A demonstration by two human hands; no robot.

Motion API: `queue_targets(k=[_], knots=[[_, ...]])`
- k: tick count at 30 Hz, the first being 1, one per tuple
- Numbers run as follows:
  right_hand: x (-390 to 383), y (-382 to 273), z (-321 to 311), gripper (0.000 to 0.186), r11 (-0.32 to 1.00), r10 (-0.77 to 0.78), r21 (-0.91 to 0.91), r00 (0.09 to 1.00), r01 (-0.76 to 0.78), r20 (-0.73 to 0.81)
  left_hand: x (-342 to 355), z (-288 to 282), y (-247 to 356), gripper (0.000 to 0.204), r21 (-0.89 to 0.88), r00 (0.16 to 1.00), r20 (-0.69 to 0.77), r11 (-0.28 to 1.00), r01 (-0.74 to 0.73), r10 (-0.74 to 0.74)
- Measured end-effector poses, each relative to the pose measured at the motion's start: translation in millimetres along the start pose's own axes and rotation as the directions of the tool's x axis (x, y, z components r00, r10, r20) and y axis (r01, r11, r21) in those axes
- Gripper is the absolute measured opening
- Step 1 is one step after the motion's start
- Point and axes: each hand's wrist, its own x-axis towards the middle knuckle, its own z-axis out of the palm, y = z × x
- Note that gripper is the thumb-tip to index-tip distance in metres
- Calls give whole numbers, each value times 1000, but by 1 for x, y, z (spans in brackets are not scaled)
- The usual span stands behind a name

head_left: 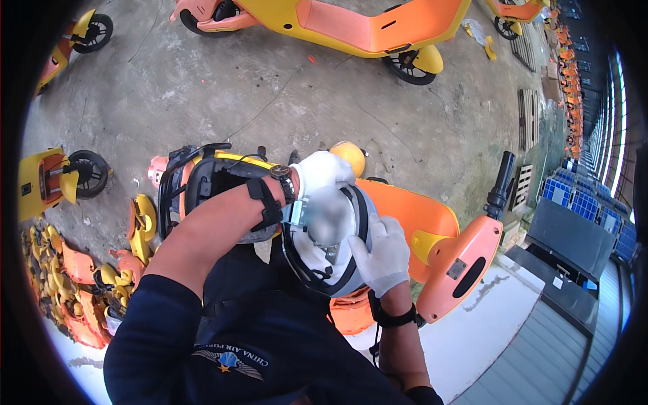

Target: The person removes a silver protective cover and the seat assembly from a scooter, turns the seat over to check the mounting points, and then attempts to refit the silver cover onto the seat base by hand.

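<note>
A white, rounded, helmet-like shell with a black rim is held in front of my body, its middle blurred. My left hand, in a white glove, is curled over its far edge, with the fingertips partly hidden. On the near right side, my gloved right hand grips the rim, thumb on the inner face. A small silver metal bracket shows beside my left wrist. Beneath stands an orange and yellow scooter, with its handlebar panel at right and an open black compartment at left.
A yellow and pink scooter stands across the far side. Another yellow scooter is at left, above a heap of loose body panels. Wooden pallets and blue crates line the right. A black handlebar grip sticks out.
</note>
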Motion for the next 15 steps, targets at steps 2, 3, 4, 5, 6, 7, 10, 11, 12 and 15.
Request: queue_targets(k=[2, 3, 4, 5, 6, 7, 10, 11, 12, 15], knots=[[1, 1, 2, 49, 1000, 6, -29, 1000, -6, 13, 1, 4, 2, 17, 8, 999, -39, 1000, 5, -4], [3, 3, 3, 48, 999, 10, -41, 1000, -9, 21, 1, 7, 4, 17, 27, 998, -64, 1000, 15, -13], [7, 3, 3, 49, 999, 38, -42, 996, -35, 78, 0, 2, 10, 14, 20, 996, -57, 997, 76, -75], [7, 2, 1, 49, 998, 28, -54, 996, -24, 82, -1, 7, 13, 14, 18, 994, -74, 997, 80, -79], [8, 0, -1, 48, 998, 51, -51, 995, -46, 91, -3, 14, 15, 13, -31, 976, -168, 990, 136, -139], [10, -3, -1, 48, 997, 74, -45, 993, -70, 96, -3, 14, 21, 11, -82, 946, -255, 980, 183, -198], [16, -10, -3, 52, 998, 38, -47, 995, -34, 87, -6, 15, 32, 11, -133, 890, -329, 948, 288, -316], [19, -15, -5, 53, 998, 39, -50, 994, -34, 101, -8, 15, 33, 12, -172, 857, -362, 930, 325, -367], [28, -20, -7, 56, 993, 83, -95, 985, -69, 152, -9, 14, 31, 13, -163, 851, -374, 929, 332, -369], [56, -37, -14, 60, 965, 150, -253, 936, -68, 319, -14, 5, 41, 14, -223, 786, -463, 912, 344, -409]])
